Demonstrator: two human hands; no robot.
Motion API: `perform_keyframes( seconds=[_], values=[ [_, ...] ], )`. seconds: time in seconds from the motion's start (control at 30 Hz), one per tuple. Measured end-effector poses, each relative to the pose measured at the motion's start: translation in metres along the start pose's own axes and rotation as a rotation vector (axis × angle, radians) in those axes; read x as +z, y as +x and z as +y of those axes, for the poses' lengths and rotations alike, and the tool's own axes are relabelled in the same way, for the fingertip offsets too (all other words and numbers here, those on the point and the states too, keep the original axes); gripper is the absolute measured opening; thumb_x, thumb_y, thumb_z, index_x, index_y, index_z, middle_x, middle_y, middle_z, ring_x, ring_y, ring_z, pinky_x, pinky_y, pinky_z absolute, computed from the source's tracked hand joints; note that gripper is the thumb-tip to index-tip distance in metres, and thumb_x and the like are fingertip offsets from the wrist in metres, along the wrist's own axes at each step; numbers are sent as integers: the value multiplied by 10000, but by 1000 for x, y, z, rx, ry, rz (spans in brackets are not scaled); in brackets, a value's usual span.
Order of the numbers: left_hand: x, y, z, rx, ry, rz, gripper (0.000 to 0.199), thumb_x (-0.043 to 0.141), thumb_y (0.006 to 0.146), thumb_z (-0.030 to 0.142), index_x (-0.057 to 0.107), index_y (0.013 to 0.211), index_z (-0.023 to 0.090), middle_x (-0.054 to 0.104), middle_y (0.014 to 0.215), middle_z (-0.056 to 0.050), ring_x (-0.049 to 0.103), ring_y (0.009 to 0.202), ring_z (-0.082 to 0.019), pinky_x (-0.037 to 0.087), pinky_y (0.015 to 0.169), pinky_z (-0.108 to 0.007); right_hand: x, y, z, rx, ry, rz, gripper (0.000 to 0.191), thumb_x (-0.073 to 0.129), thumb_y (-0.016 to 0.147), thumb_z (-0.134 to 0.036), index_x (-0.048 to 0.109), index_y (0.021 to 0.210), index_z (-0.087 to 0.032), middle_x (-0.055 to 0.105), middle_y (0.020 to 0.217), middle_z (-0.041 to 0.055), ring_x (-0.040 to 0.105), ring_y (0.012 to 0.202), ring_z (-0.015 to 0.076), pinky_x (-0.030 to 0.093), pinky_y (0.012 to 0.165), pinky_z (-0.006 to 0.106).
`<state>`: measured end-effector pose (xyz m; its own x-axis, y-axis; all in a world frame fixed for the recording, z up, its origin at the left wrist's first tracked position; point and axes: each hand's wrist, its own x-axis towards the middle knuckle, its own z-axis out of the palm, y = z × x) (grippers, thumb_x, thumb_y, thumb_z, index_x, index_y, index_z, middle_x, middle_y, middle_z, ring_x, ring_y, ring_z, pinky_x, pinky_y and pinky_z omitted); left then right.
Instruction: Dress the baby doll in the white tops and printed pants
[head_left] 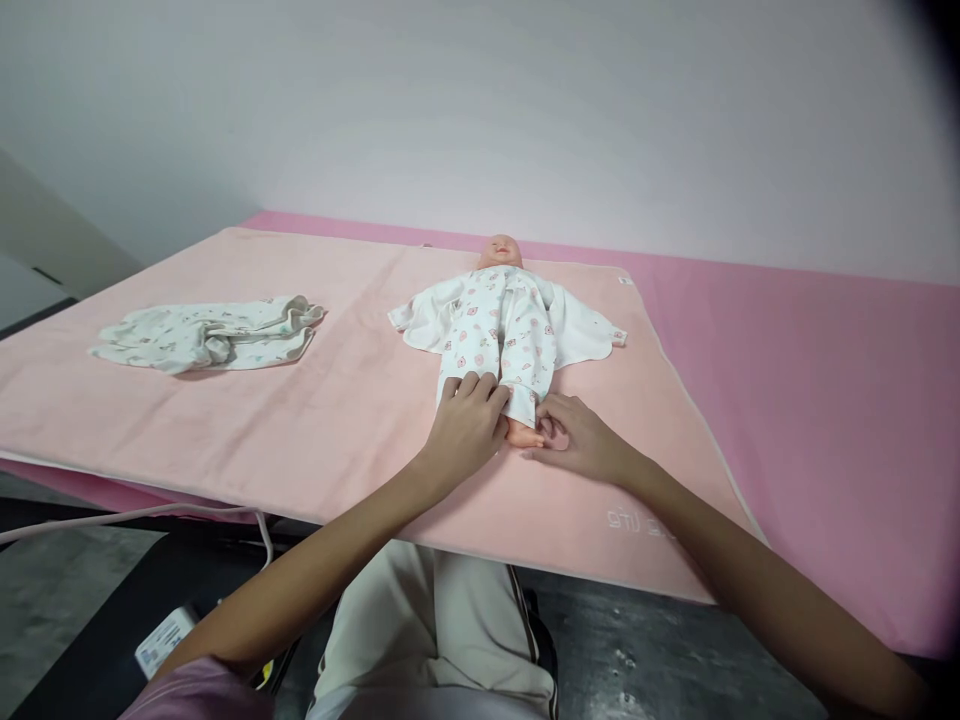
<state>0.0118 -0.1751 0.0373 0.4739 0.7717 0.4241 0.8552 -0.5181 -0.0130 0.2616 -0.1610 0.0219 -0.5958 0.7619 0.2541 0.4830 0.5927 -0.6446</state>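
Note:
A baby doll (501, 252) lies on its back, head toward the wall. White trousers (472, 325) with a small reddish print cover its front and legs, and a white top (585, 325) spreads its sleeves to both sides. One bare foot (523, 434) sticks out below the right trouser leg; the other foot is hidden. My left hand (466, 418) has its fingers curled on the trousers near the cuffs, beside the foot. At the right cuff, my right hand (574, 435) touches the cloth with bent fingers, its thumb apart from them near the toes.
A folded printed baby garment (214, 335) lies to the left on the light pink mat (360, 440). Under the mat is a darker pink table cover (817, 430), with a pale wall behind. A white cable (150, 510) hangs by the front left edge, above a black seat (112, 620).

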Motion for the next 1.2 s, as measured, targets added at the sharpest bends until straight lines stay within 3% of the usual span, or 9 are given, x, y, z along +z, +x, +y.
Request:
perform_keyframes(
  seconds=[0.1,0.27,0.43,0.57,0.8,0.97,1.1,1.2],
  values=[
    [-12,-7,3,-1,-98,35,92,634,954,164,608,1014,229,689,1046,-79,571,957,-286,395,856,-461,3,0,-5,-25,61,29,436,841,957,-491,494,873,-241,552,830,-14,498,758,187,373,710,336],
    [-27,-18,15,47,-188,52,63,619,974,234,556,969,227,688,982,-58,581,950,-270,395,866,-458,-5,-2,-2,-222,-30,76,408,739,1025,-342,395,832,-243,477,775,-21,452,734,183,379,745,346],
    [-26,-23,23,63,-146,22,62,615,950,222,554,949,224,686,967,-68,566,913,-271,395,865,-471,-20,-5,2,-492,-242,100,333,607,939,-100,348,793,-249,395,692,-33,334,664,180,361,723,351],
    [-25,-25,27,79,-123,0,61,614,937,199,570,975,218,683,987,-78,568,950,-286,401,878,-479,-24,-7,2,-570,-287,98,334,604,860,-83,333,762,-251,382,663,-35,323,651,179,342,686,344],
    [-15,-32,31,9,-87,-50,118,651,987,303,617,1060,217,674,1131,-124,559,1040,-332,421,912,-501,-24,-8,3,-408,-346,-155,327,612,864,-180,340,694,-247,438,642,-11,400,657,194,356,707,364],
    [-8,-38,34,18,-99,-57,25,642,1005,244,629,1006,223,688,1098,-107,573,1042,-314,415,967,-504,-24,-8,6,-354,-317,-192,357,633,835,-171,335,650,-240,443,604,-14,390,633,183,357,724,367],
    [-23,-43,28,86,-242,-100,57,637,1019,267,629,981,225,703,1146,-86,581,1051,-280,426,967,-475,-32,-11,4,-300,-227,-233,373,620,826,-140,309,640,-232,414,573,-26,384,612,173,355,714,360],
    [-36,-41,5,69,-335,-94,75,622,1034,302,631,1008,232,700,1281,-87,594,1132,-282,425,978,-469,-44,-14,3,-261,-149,-219,414,652,933,-226,338,662,-235,434,601,-22,413,629,178,395,740,370]
  ],
)
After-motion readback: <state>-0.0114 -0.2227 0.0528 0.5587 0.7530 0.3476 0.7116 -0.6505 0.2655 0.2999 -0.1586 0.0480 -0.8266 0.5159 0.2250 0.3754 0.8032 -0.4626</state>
